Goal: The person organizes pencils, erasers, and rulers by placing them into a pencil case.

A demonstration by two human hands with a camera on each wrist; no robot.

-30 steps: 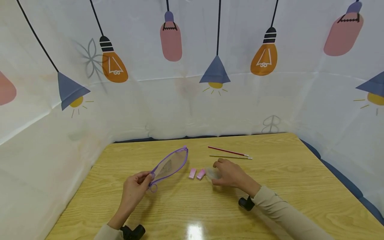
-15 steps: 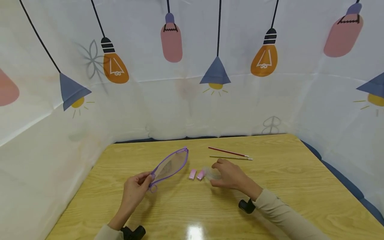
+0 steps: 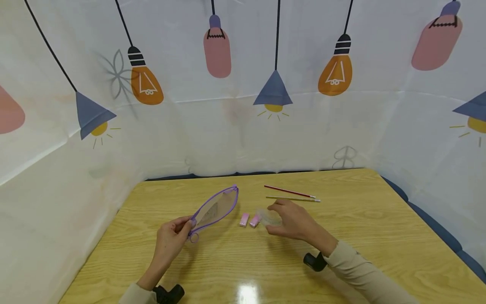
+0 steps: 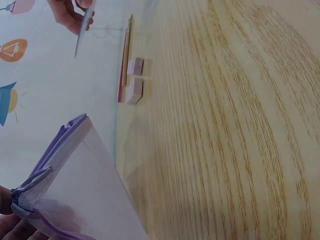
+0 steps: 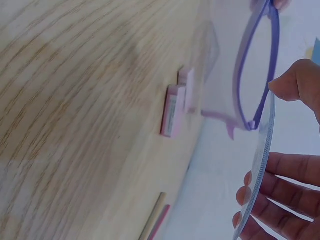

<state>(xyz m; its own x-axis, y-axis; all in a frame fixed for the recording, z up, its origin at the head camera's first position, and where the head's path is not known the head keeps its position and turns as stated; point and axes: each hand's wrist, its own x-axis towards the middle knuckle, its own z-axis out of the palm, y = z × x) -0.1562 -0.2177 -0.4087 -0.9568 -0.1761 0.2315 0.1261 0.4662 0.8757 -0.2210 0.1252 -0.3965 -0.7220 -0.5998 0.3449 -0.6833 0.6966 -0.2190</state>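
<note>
My left hand [image 3: 172, 238] pinches one end of a purple-trimmed mesh zip pouch [image 3: 216, 209], held up over the table with its mouth spread. In the right wrist view, the pouch's purple zip edge [image 5: 243, 65] forms a long loop. A clear, thin protractor [image 5: 258, 175] with fine tick marks along its edge is gripped by my right hand [image 3: 294, 221], thumb on one side and fingers on the other. It is to the right of the pouch. Two pink erasers, the left eraser [image 3: 244, 220] and the right eraser [image 3: 255, 221], lie between the hands.
Behind the right hand lie a red pencil [image 3: 289, 191] and a yellow pencil [image 3: 292, 198] on the wooden table [image 3: 228, 261]. A white curtain [image 3: 235, 135] printed with lamps surrounds the table's back and sides.
The right hand has shifted very slightly and the protractor in it has turned a little. The left hand and the pouch have stayed nearly still.
</note>
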